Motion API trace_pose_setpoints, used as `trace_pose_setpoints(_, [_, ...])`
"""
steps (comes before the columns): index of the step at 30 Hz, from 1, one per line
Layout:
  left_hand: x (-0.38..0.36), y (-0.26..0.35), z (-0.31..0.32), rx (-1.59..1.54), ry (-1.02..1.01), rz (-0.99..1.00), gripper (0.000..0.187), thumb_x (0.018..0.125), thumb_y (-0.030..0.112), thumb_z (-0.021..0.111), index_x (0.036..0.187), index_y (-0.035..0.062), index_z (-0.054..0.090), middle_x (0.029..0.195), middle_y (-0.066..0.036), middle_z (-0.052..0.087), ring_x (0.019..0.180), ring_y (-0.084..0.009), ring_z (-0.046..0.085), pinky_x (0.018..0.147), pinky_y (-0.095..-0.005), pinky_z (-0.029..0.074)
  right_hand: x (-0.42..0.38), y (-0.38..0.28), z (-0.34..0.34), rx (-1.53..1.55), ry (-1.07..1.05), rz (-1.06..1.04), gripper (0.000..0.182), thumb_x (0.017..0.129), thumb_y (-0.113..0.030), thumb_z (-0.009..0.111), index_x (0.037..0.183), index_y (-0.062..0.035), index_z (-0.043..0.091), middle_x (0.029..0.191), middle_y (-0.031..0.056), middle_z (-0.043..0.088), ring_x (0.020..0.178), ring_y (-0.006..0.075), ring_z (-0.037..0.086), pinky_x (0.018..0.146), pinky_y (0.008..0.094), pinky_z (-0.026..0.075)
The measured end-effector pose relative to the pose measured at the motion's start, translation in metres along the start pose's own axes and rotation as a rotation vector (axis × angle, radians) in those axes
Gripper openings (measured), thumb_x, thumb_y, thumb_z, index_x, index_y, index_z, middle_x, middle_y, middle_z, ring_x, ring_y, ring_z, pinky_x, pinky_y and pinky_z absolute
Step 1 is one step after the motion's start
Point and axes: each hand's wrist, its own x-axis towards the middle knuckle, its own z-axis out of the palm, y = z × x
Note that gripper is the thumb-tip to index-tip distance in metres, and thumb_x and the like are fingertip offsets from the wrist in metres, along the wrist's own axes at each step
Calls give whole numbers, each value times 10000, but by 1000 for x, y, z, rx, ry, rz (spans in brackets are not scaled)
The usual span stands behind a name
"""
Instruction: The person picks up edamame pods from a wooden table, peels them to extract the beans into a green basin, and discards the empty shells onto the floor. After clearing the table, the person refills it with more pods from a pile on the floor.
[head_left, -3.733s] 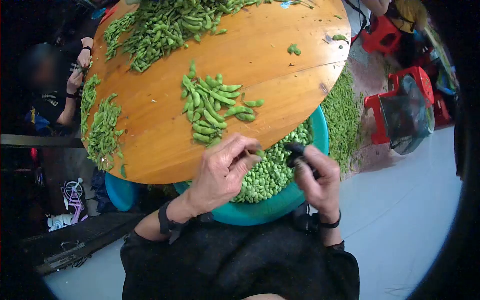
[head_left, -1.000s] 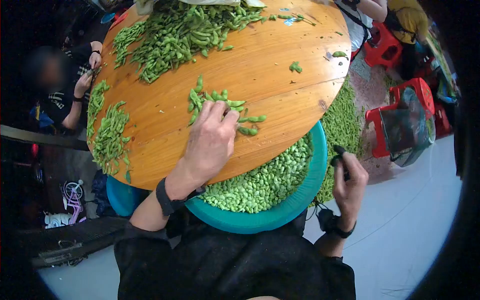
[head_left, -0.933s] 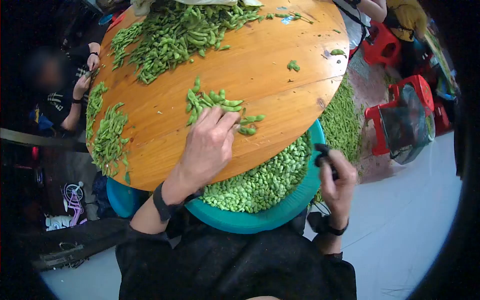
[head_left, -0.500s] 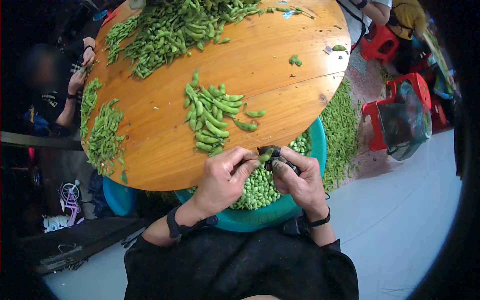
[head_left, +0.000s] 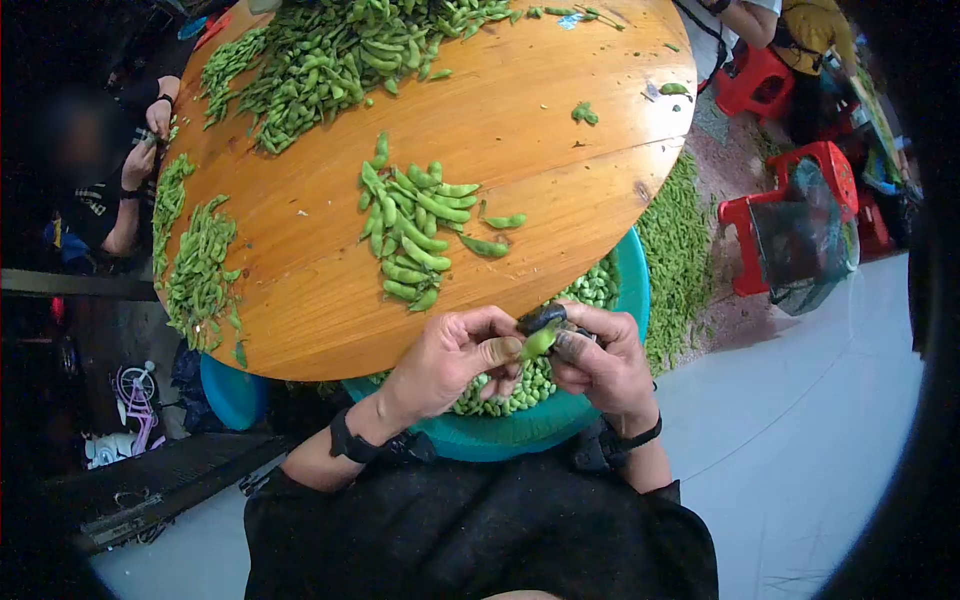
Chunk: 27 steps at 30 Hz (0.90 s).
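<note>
A green edamame pod (head_left: 539,343) is pinched between my two hands above the teal basin (head_left: 632,330). My left hand (head_left: 455,358) grips the pod's left end between thumb and index finger. On the other end, my right hand (head_left: 605,358) presses with its thumb; a black cover (head_left: 541,319) sits on one of its fingers. Beneath both hands, shelled green beans (head_left: 515,393) fill the basin. Just beyond my left hand, a small pile of edamame pods (head_left: 412,225) lies on the round wooden table (head_left: 560,180).
A large heap of pods (head_left: 340,60) covers the table's far side. Another person's hands (head_left: 148,140) work at the left edge. Empty pods (head_left: 675,260) litter the floor at right, near a red stool (head_left: 740,230). A blue basin (head_left: 233,392) stands at lower left.
The pod in my hands has turned to hang lower and tilt. Both hands have shifted slightly down, and the view has moved a little.
</note>
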Motion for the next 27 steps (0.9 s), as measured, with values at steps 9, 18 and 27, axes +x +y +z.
trace_pose_setpoints(9, [2, -8, 12, 819, 207, 365, 173, 930, 162, 674, 911, -8, 646, 762, -17, 656, 606, -96, 603, 534, -205, 464, -4, 3, 7, -488, 139, -265, 92, 891, -1, 563, 934, 44, 632, 708, 7, 467, 561, 71, 470, 475, 250, 355])
trace_pose_setpoints(18, [3, -3, 10, 478, 112, 43, 276, 1045, 232, 478, 1109, -11, 594, 664, -1, 559, 529, -53, 481, 481, -228, 397, -5, 15, 22, -1003, 269, -571, 170, 766, 83, 629, 926, 31, 608, 735, 124, 466, 576, 236, 505, 504, 329, 409])
trace_pose_setpoints(27, [7, -22, 17, 255, 197, 101, 270, 959, 47, 368, 1152, 0, 550, 739, 20, 491, 586, -41, 418, 493, -214, 356, -6, 21, 28, -1119, 300, -725, 265, 743, 105, 643, 991, 19, 609, 768, 125, 476, 596, 259, 512, 514, 361, 422])
